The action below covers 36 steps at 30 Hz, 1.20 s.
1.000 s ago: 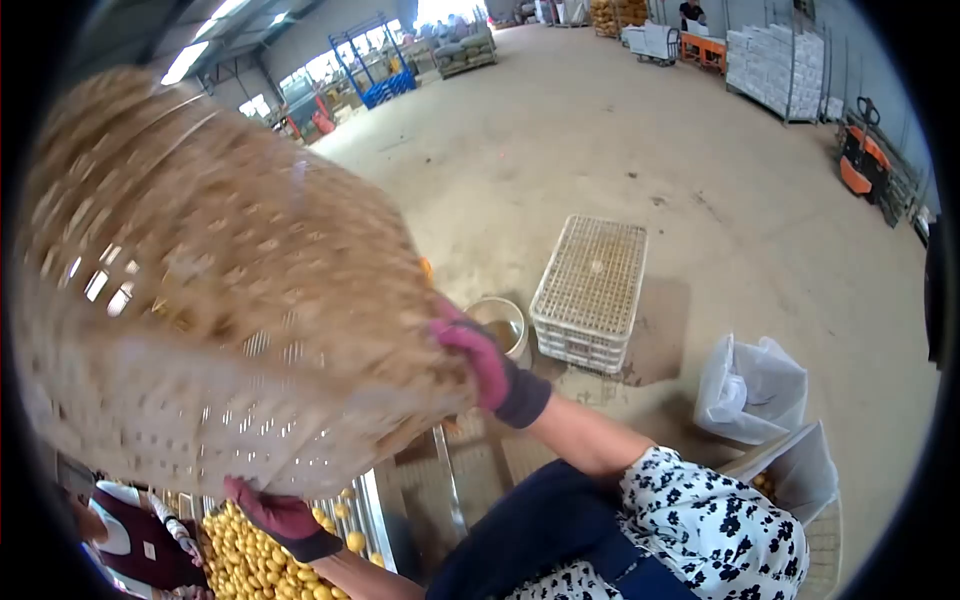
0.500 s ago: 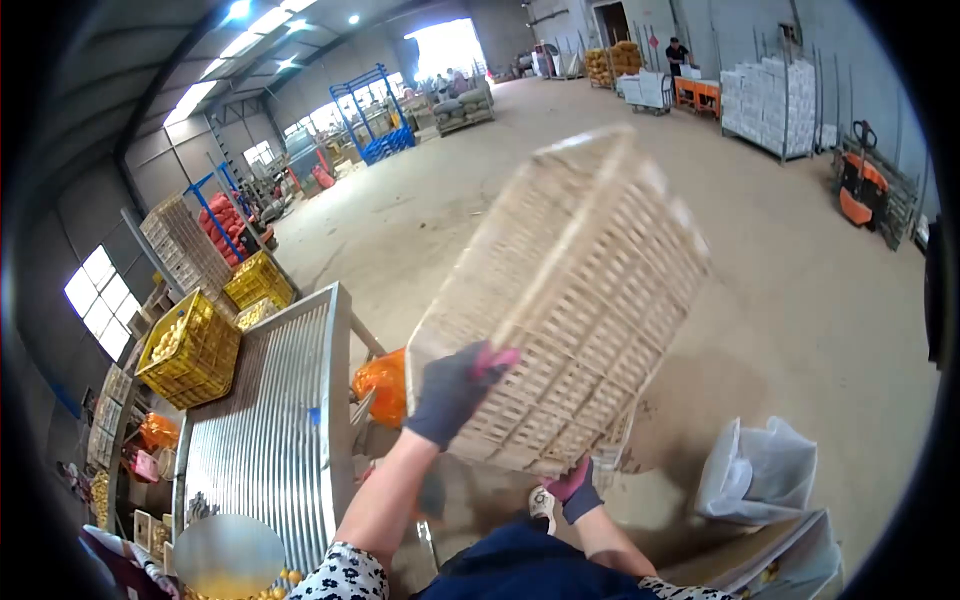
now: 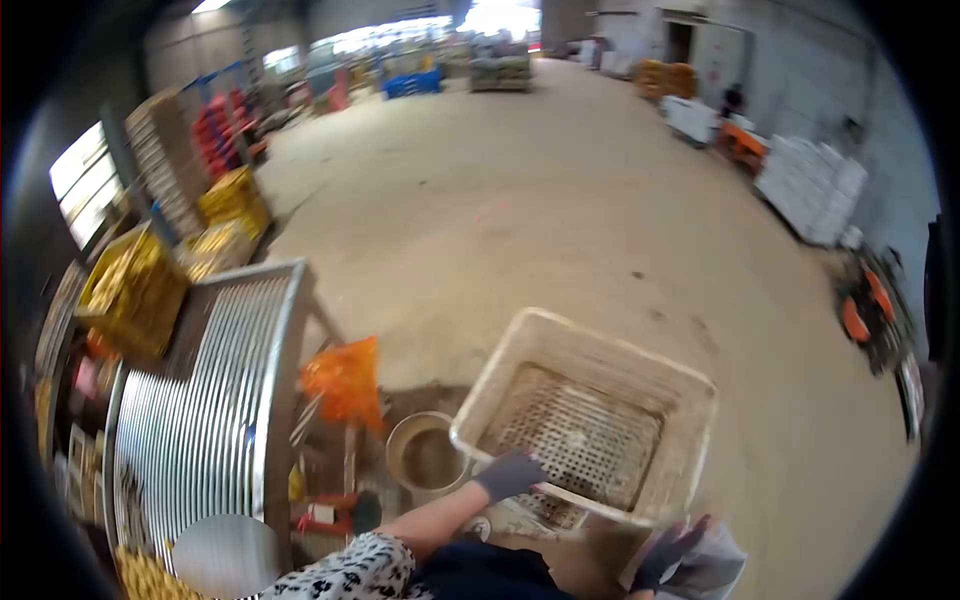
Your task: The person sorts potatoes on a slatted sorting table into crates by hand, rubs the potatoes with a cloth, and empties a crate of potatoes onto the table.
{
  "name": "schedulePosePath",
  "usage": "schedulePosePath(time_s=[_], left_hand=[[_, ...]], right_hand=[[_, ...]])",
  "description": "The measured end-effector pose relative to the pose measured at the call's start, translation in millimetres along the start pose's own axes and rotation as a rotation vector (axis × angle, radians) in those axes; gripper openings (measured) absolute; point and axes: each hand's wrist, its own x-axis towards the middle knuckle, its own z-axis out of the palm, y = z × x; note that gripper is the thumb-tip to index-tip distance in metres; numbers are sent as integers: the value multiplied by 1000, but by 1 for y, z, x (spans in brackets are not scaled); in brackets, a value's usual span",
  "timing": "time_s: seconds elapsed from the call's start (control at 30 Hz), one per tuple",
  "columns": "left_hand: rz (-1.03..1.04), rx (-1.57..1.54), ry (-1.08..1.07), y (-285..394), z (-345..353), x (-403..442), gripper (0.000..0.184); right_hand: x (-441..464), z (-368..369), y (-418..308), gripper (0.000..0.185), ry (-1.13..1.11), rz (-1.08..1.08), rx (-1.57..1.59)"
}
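Note:
A whitish, dirt-stained plastic crate (image 3: 622, 362) with a perforated bottom sits upright in front of me, its inside facing up with no load in it. Part of another crate (image 3: 552, 510) shows beneath its near side. My left hand (image 3: 510, 475), in a grey glove, grips the crate's near rim. Beside the near right corner is my right hand (image 3: 668, 552), also gloved, with fingers apart; motion blurs it, and I cannot tell whether it touches the rim. A white plastic bag (image 3: 715, 565) lies behind that hand.
On my left stands a metal roller table (image 3: 190, 430) carrying a yellow crate (image 3: 140, 300) of round yellowish produce. An orange bag (image 3: 345, 380) and a round bucket (image 3: 425, 452) are between table and crate. An orange pallet jack (image 3: 868, 305) stands far right.
The crate has come down from a raised, tilted position to upright and low. My left hand has moved from its side to the near rim; my right hand has opened and shifted right.

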Motion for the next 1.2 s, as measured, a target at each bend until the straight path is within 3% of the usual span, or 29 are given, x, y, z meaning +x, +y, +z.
schedulePosePath(time_s=[0.03, 0.07, 0.1, 0.17, 0.23, 0.3, 0.43, 0.53, 0.6, 0.67, 0.7, 0.73, 0.77, 0.83, 0.9, 0.97, 1.03, 1.1, 1.2], left_hand=[[-34, -54, -2, -2, 6, 4, 25], [-77, -101, 6, -12, 8, 9, 25], [-45, -61, 85, -13, 8, 24, 10], [-106, -3, 392, -8, 6, 25, 17], [-304, 146, 384, 2, -1, 26, 24], [-347, 120, 672, 28, -29, -3, 26], [-908, -18, 567, 93, -18, -111, 29], [-1220, -118, 540, 157, 20, -209, 20], [-1421, -82, 407, 219, 21, -260, 22], [-1750, -218, 603, 280, 31, -290, 32], [-1773, -222, 622, 307, 40, -301, 32], [-1842, -162, 733, 331, 50, -313, 33], [-1907, -96, 840, 350, 59, -322, 34], [-1953, -10, 927, 383, 67, -327, 31], [-2035, -40, 777, 412, 73, -339, 24], [-2042, 73, 827, 440, 87, -356, 21], [-2062, 182, 871, 476, 100, -379, 19], [-2121, 284, 845, 521, 105, -418, 18], [-2281, 142, 971, 603, 76, -460, 22]], right_hand=[[14, -3, -23, 51, -73, -313, -394], [19, 4, -91, 51, -191, -471, -577], [25, 17, -86, 48, -232, -748, -627], [25, 35, -108, 35, -481, -1055, -695], [28, 60, -82, 33, -1007, -688, -542], [40, 85, 9, 35, -1085, -793, -575], [46, 103, -17, 37, -1175, -816, -601], [54, 123, -47, 39, -1198, -855, -559], [47, 134, -79, 40, -1198, -884, -481], [35, 148, -120, 41, -1223, -905, -320], [24, 151, -145, 41, -1291, -884, -206], [9, 195, -140, 47, -1577, -602, 112], [-5, 228, -130, 42, -1671, -510, 292], [-71, 208, -214, 34, -1501, -1047, 239], [-139, 184, -265, 33, -1584, -1124, 406], [-215, 165, -286, 34, -1760, -1132, 691], [-288, 104, -310, 49, -1859, -1195, 733], [-361, 32, -328, 53, -1836, -1451, 967], [-460, -56, -343, 43, -1854, -1751, 966]])
